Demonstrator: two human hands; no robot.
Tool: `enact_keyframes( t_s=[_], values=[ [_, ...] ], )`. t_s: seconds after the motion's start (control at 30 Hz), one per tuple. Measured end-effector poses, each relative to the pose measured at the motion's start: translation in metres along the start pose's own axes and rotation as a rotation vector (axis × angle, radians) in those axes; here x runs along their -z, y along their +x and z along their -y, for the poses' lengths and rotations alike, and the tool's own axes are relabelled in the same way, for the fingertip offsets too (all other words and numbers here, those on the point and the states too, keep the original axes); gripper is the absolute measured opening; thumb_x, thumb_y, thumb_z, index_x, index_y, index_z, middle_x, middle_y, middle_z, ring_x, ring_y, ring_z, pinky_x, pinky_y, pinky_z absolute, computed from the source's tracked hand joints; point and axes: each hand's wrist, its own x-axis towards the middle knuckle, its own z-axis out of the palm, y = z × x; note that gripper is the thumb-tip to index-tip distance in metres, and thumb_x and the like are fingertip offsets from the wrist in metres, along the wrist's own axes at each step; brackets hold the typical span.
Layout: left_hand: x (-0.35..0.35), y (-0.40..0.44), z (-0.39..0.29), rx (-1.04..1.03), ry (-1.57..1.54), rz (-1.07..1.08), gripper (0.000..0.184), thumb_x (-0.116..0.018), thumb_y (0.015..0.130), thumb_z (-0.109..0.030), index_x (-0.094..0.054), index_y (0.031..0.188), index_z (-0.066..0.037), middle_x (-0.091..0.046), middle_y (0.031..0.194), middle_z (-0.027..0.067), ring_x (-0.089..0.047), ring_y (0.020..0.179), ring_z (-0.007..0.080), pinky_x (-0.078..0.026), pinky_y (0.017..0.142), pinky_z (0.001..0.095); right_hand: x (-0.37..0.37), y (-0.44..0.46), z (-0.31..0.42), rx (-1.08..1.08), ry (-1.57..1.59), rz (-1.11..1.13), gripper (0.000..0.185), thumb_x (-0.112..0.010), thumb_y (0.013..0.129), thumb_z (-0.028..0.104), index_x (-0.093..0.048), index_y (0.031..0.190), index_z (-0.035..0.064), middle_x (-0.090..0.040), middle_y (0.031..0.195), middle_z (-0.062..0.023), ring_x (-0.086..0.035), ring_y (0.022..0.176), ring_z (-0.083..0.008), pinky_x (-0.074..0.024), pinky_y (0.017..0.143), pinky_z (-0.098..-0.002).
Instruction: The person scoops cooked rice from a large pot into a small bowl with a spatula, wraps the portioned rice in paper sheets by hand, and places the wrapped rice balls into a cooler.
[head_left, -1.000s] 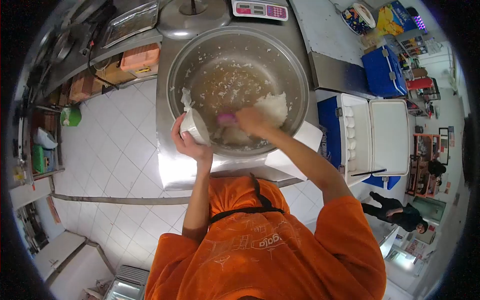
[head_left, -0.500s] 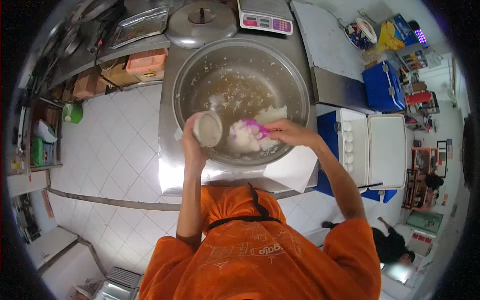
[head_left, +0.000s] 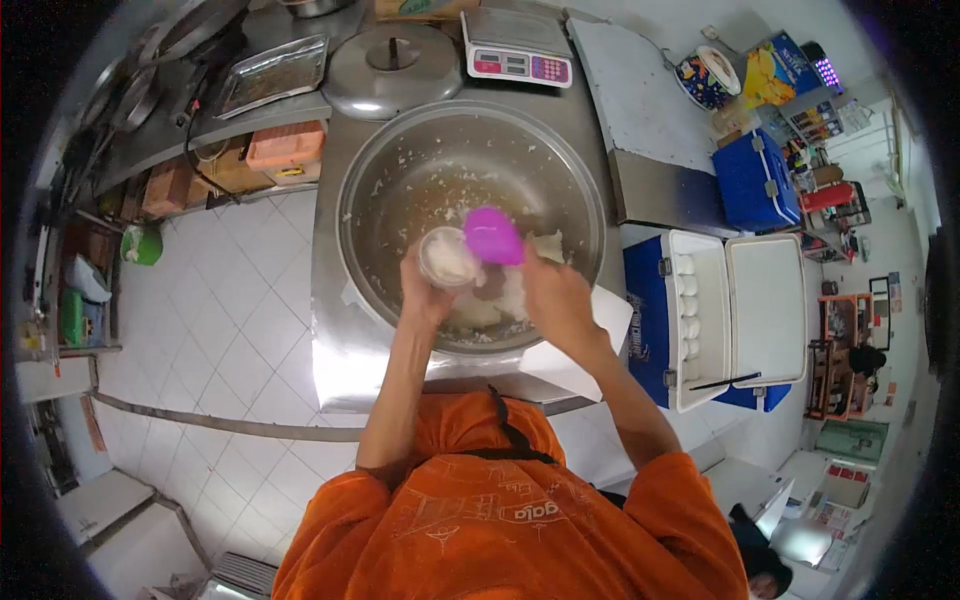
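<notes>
My left hand (head_left: pixel 424 298) is wrapped round a small clear round cup (head_left: pixel 447 257) with soft white food in it, perhaps rice. In my right hand (head_left: pixel 562 308) is a purple rice scoop (head_left: pixel 494 237), its back turned up and its tip against or just over the cup's rim. Both hands are above a large metal pot (head_left: pixel 352 190). More of the white food (head_left: pixel 508 295) lies in the near right part of the pot, and white bits stick to its walls.
Behind the pot are a metal lid (head_left: pixel 350 75) and a digital scale (head_left: pixel 515 66). A white sheet (head_left: pixel 575 360) lies at the counter's front right. To the right stands an open blue cooler (head_left: pixel 645 310) holding several white-topped cups. A person (head_left: pixel 760 555) is at lower right.
My right hand has brought the purple scoop up and left from the white food to the cup. The cup has moved slightly right and now holds white food. The camera view has shifted slightly.
</notes>
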Motion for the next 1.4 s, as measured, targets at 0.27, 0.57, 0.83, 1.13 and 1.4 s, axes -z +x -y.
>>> enact_keyframes(
  t_s=[0.27, 0.57, 0.83, 1.13, 1.4],
  values=[
    [-0.005, 0.008, 0.013, -0.211, 0.144, -0.210, 0.040, -0.036, 0.102, -0.033, -0.059, 0.123, -0.008, -0.067, 0.112, 0.0097, -0.065, 0.106, 0.0229, -0.053, 0.091, 0.0403, -0.071, 0.002, -0.006, 0.160, -0.056, 0.321, 0.021, -0.053, 0.083, 0.001, -0.068, 0.099, 0.0000, -0.067, 0.091, -0.0233, -0.067, 0.088, -0.0406, -0.0516, 0.080, -0.0501],
    [-0.006, -0.026, -0.006, -0.505, 0.603, -0.395, 0.040, -0.040, 0.103, -0.028, -0.064, 0.114, 0.002, -0.065, 0.107, 0.0129, -0.061, 0.093, 0.0212, -0.047, 0.084, 0.0308, -0.038, 0.032, -0.005, 0.215, -0.222, 0.326, 0.017, -0.059, 0.084, 0.005, -0.073, 0.092, 0.0014, -0.070, 0.089, -0.0227, -0.069, 0.083, -0.0390, -0.0539, 0.077, -0.0518],
    [0.015, -0.073, -0.014, -1.116, 1.063, -0.311, 0.044, -0.038, 0.103, -0.030, -0.062, 0.114, 0.006, -0.064, 0.114, 0.0179, -0.060, 0.108, 0.0308, -0.044, 0.097, 0.0384, -0.132, 0.061, -0.105, 0.028, -0.409, 0.470, 0.019, -0.060, 0.084, 0.014, -0.076, 0.090, 0.0044, -0.072, 0.089, -0.0233, -0.072, 0.085, -0.0370, -0.0574, 0.074, -0.0483],
    [0.027, -0.067, 0.004, -1.226, 0.603, -0.451, 0.052, -0.032, 0.103, -0.038, -0.054, 0.123, 0.005, -0.058, 0.125, 0.0194, -0.056, 0.115, 0.0301, -0.045, 0.101, 0.0431, -0.185, 0.090, -0.011, 0.345, -0.286, 0.343, 0.014, -0.064, 0.079, 0.014, -0.075, 0.077, 0.0054, -0.071, 0.077, -0.0191, -0.072, 0.076, -0.0362, -0.0564, 0.069, -0.0481],
    [0.026, -0.064, 0.003, -1.306, 0.724, -0.440, 0.051, -0.032, 0.103, -0.035, -0.055, 0.122, 0.006, -0.058, 0.123, 0.0188, -0.057, 0.113, 0.0294, -0.046, 0.098, 0.0420, -0.100, 0.052, -0.003, 0.368, -0.178, 0.625, 0.025, -0.061, 0.085, 0.025, -0.075, 0.088, 0.0050, -0.071, 0.081, -0.0198, -0.070, 0.079, -0.0381, -0.0550, 0.070, -0.0482]
  ],
)
